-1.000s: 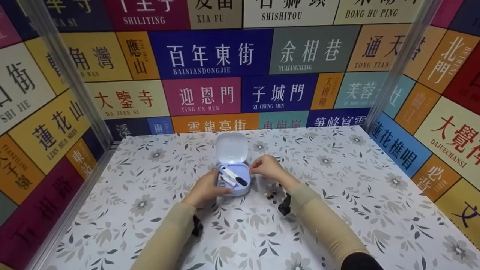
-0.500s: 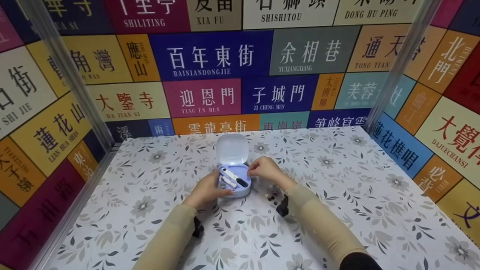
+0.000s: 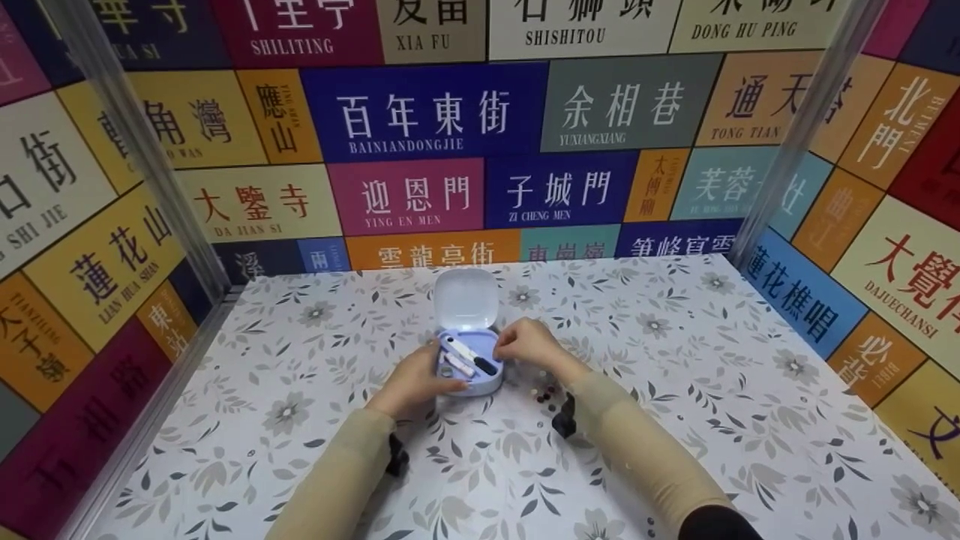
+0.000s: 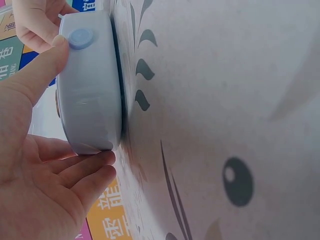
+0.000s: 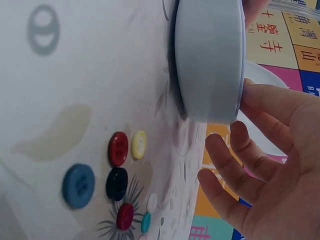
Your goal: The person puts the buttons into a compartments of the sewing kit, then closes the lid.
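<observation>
A small rounded white box (image 3: 484, 385) with a lavender insert stands on the table, its lid (image 3: 465, 300) raised. Inside lie a slim white tool with a black end (image 3: 484, 365) and a white stick-like piece (image 3: 456, 364). My left hand (image 3: 412, 381) grips the box from the left. In the left wrist view its thumb lies by the round blue catch (image 4: 81, 38), fingers against the box's side. At the right rim is my right hand (image 3: 531, 343), thumb and forefinger tips over the edge. Whether they pinch anything is hidden; the other fingers are bent loosely outside.
Several loose buttons, among them a blue one (image 5: 78, 185), a red one (image 5: 118, 149) and a yellow one (image 5: 139, 144), lie on the table right of the box, under the right forearm. A floral cloth (image 3: 337, 480) covers the table. Sign-patterned panels (image 3: 420, 105) enclose the back and sides.
My right hand has moved slightly left and down, its fingertips now over the box's right rim. The left hand keeps its hold, and the box stays in place.
</observation>
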Motion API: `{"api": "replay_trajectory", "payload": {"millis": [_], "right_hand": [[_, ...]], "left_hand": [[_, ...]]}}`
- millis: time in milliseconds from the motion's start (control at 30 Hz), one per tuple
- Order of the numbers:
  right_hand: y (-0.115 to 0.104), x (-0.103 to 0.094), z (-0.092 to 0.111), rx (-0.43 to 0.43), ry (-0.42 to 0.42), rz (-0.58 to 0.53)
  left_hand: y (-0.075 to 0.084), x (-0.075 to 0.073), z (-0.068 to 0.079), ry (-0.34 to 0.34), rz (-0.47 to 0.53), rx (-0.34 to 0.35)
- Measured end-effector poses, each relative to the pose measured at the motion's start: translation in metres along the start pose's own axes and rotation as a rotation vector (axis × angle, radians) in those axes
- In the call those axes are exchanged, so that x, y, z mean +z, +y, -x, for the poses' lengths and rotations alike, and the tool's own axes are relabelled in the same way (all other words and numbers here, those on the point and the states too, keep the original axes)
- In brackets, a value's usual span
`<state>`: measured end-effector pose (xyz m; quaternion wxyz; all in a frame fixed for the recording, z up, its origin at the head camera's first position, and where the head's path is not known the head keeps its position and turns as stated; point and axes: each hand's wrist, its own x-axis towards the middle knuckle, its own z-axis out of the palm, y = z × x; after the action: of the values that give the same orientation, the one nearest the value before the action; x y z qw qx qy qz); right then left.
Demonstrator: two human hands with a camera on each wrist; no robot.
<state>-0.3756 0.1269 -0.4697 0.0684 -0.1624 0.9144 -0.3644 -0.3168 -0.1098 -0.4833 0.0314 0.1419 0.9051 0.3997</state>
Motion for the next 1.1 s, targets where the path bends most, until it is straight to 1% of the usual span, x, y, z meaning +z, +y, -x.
{"api": "replay_trajectory", "payload": {"millis": [267,400,533,633,800,967,1100], "right_hand": [[-0.002,0.001,0.000,0.029,0.008,0.014],[-0.002,0.002,0.000,0.038,0.020,0.021],[-0.002,0.002,0.000,0.040,0.032,0.021],[-0.001,0.002,0.001,0.046,0.034,0.000],[0.000,-0.002,0.004,0.024,0.047,-0.040],[0.003,-0.010,0.010,-0.003,0.067,-0.063],[0.011,-0.020,0.014,0.009,0.072,-0.074]], "left_hand": [[-0.001,0.001,0.000,0.006,0.007,0.004],[-0.001,0.001,0.001,0.010,0.021,0.023],[-0.001,0.001,0.002,0.007,0.021,0.009],[-0.001,0.001,0.002,0.008,0.030,-0.002],[0.000,0.001,0.000,0.006,0.026,-0.003],[-0.001,0.001,-0.001,0.000,0.029,0.007],[-0.001,0.001,0.001,-0.002,0.043,0.002]]}}
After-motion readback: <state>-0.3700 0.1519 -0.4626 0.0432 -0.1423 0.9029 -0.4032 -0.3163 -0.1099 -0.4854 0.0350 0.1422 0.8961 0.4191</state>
